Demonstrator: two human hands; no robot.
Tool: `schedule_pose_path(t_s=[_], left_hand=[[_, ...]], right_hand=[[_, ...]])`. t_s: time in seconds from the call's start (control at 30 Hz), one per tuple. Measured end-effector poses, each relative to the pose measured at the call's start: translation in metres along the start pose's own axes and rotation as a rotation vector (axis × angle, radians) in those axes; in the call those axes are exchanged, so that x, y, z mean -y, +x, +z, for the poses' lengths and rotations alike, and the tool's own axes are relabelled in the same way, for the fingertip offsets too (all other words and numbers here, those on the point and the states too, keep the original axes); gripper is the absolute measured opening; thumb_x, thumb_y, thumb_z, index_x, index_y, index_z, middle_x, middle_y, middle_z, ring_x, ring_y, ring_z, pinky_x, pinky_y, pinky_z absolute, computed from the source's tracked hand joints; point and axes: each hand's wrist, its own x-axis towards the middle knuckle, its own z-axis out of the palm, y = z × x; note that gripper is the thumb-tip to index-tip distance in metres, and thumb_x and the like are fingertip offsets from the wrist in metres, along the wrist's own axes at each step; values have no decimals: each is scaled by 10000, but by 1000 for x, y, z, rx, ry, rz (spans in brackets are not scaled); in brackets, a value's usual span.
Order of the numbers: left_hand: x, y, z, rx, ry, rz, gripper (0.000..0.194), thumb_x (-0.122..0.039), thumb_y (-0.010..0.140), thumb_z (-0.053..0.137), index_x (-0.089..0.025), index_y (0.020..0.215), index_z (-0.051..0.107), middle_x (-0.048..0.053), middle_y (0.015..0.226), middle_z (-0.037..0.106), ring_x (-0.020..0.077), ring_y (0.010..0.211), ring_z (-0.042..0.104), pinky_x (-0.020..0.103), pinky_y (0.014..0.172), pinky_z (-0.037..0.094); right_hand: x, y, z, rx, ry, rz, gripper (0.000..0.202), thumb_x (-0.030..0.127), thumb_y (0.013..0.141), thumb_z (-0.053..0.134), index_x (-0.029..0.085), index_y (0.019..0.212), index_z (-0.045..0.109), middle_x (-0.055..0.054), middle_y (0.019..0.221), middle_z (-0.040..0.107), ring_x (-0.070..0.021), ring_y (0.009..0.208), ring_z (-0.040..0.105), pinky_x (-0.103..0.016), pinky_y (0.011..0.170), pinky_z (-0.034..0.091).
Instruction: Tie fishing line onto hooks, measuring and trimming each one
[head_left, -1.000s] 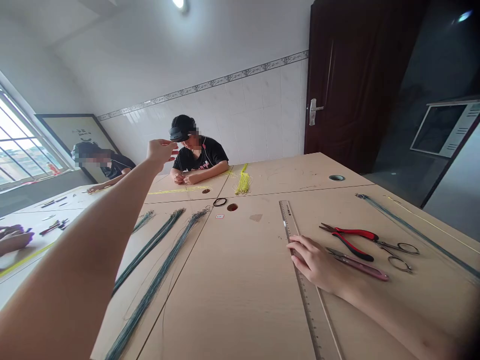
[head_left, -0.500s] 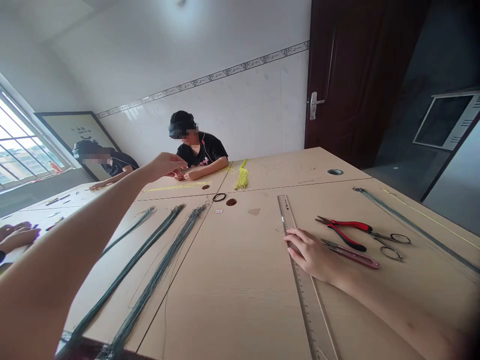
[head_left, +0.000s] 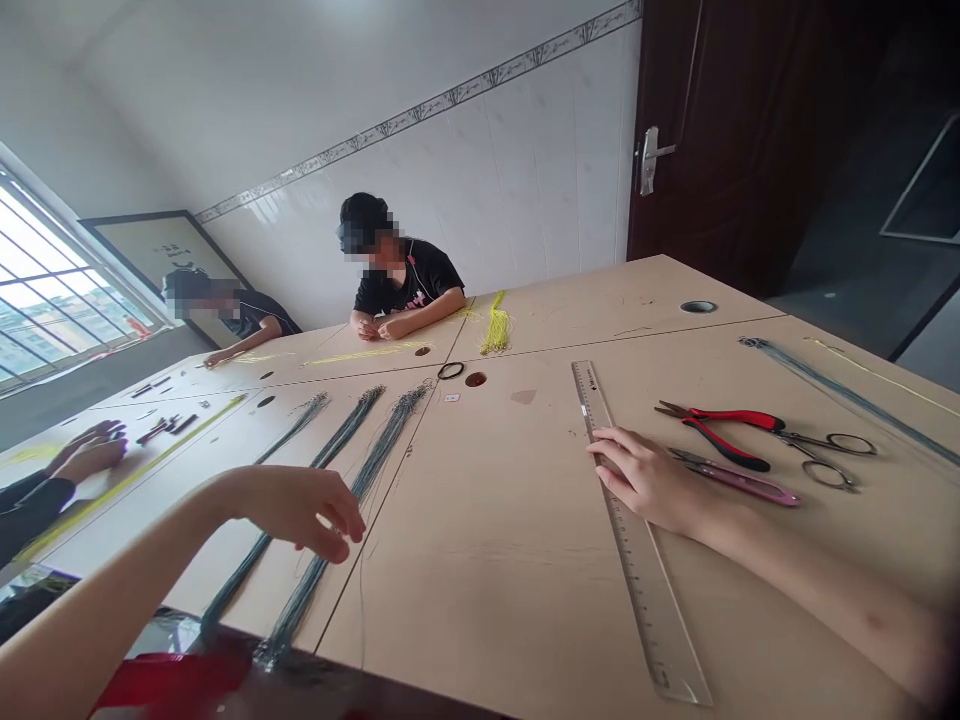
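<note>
My right hand [head_left: 656, 480] lies across a clear plastic ruler [head_left: 660, 630], its fingers stretched over the left edge. Just right of that hand are red-handled pliers [head_left: 739, 420], thread snips with a pink handle [head_left: 750, 484] and small metal scissors [head_left: 829, 462]. My left hand [head_left: 300, 510] hovers over the bundles of thin teal cords, fingers loosely bent and apart, with nothing visible in them. Beneath it runs the rightmost cord bundle [head_left: 386, 440]; beside this lie a middle cord bundle [head_left: 341, 445] and a thinner left cord bundle [head_left: 292, 427], each partly hidden by my hand or arm.
A yellow cord bundle [head_left: 496, 325] and a black ring [head_left: 451, 371] lie farther back. A tape roll [head_left: 698, 307] and another teal bundle [head_left: 840, 385] are at the right. Two people sit across the table; another person's hands [head_left: 94, 450] are at the left, near a long yellow cord [head_left: 150, 475].
My left hand has come down and back from the far side of the table to above the teal cords. My right hand stays on the ruler. The view has shifted slightly.
</note>
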Motion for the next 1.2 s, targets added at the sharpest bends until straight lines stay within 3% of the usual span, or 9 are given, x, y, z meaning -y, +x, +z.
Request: schedule_pose_path(t_s=[0.1, 0.27, 0.37, 0.5, 0.67, 1.2], left_hand=[[1, 10, 6, -10, 61, -1, 224, -460, 723, 655, -262, 781, 744, 38, 914, 732, 201, 792, 678, 274, 646, 532], [18, 57, 11, -394, 264, -62, 255, -366, 881, 555, -128, 882, 646, 78, 954, 658, 212, 939, 608, 431, 859, 477], [22, 88, 21, -486, 329, -9, 224, -334, 894, 553, -131, 949, 629, 77, 1050, 633, 221, 1030, 578, 456, 919, 449], [27, 118, 37, -487, 372, 27, 214, -305, 891, 566, -134, 1007, 621, 80, 1092, 622, 226, 1049, 574, 459, 920, 457], [37, 136, 49, -507, 398, 2, 246, -284, 895, 561, -140, 1092, 594, 93, 1166, 590, 243, 1090, 555, 480, 929, 455], [56, 154, 40, -443, 262, -3, 235, -310, 905, 545, -144, 1061, 601, 82, 1095, 614, 206, 974, 600, 418, 853, 506]], right_hand=[[-1, 0, 0, 0, -12, 3, 269, 273, 913, 389, 176, 1084, 572, -130, 1232, 536, -277, 1123, 543, -462, 975, 444], [-1, 0, 0, -6, -23, -7, 269, 267, 913, 402, 156, 1080, 581, -134, 1224, 543, -275, 1122, 544, -457, 973, 448], [-1, 0, 0, -16, -27, -15, 241, 236, 908, 440, 140, 1082, 576, -129, 1213, 546, -261, 1113, 546, -454, 963, 451], [0, 0, 0, -20, -33, -23, 195, 195, 907, 487, 142, 1079, 564, -114, 1211, 546, -234, 1104, 542, -442, 946, 455], [3, 0, -4, -22, -35, -32, 167, 175, 907, 504, 146, 1058, 569, -103, 1193, 553, -229, 1104, 538, -444, 951, 450], [3, 1, -3, -44, -28, -49, 154, 177, 905, 522, 147, 1046, 577, -99, 1182, 560, -228, 1092, 544, -445, 935, 461]])
